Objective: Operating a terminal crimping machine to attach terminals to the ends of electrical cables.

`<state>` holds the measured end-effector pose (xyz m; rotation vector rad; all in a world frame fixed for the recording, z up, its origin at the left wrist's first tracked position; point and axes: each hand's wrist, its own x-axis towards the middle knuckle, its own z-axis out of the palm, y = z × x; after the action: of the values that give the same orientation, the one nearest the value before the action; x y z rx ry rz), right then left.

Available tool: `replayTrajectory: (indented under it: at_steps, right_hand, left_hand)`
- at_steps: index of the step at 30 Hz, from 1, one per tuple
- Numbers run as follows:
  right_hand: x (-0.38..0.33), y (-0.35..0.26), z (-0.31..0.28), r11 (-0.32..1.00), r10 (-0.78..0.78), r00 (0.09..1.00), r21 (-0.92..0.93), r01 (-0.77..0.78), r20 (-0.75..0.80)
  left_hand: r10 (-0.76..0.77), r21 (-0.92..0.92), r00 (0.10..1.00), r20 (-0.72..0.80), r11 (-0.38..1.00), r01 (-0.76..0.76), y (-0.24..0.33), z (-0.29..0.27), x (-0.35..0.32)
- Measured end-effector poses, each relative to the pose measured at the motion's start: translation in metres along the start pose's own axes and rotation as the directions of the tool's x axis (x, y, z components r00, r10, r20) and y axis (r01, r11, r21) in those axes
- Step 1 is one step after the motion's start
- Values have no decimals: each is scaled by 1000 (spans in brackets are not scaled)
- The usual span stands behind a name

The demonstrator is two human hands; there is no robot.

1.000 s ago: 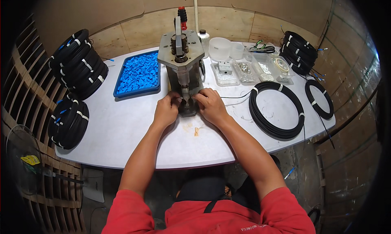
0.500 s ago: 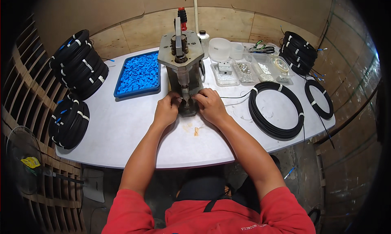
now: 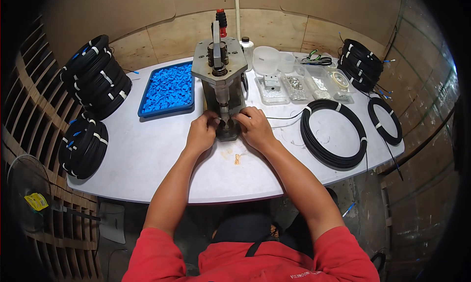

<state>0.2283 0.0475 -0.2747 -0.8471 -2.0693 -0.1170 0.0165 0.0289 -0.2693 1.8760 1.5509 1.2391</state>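
Note:
A grey metal bench press stands in the middle of the white table. My left hand is closed at the left side of its lower jaws, and whatever lies between the fingertips is too small to make out. On the other side of the jaws, my right hand pinches the end of a thin black cable. That cable runs right to a large black cable coil lying flat on the table. Fingers and press hide the cable's tip.
A blue tray of small blue parts sits left of the press. Tied black coils are stacked at the left edge, and more at the far right. Clear plastic boxes with small parts stand behind the large coil. A smaller coil overhangs the right edge.
Both hands keep their place at the press jaws. The whole view has shifted very slightly; nothing else visibly differs.

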Motion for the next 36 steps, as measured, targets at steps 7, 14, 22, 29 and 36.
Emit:
replayTrajectory:
  at_steps: [7,14,22,29,36]
  right_hand:
    - [-1,2,2,1000,-5,1000,11,5,-21]
    - [0,1,-1,1000,15,1000,-5,-15,14]
    - [0,2,0,1000,10,1000,2,-10,11]
    - [0,4,1,1000,-4,1000,-19,4,10]
    - [-2,2,3,1000,16,1000,5,-17,26]
  left_hand:
    - [-13,2,1000,8,1000,13,4,0,-1]
    - [-16,9,1000,3,1000,16,6,-1,-1]
    - [0,7,1000,-9,1000,0,4,1,-1]
    - [-11,15,1000,4,1000,11,6,-1,0]
    - [0,-12,1000,-12,1000,0,-1,2,-1]
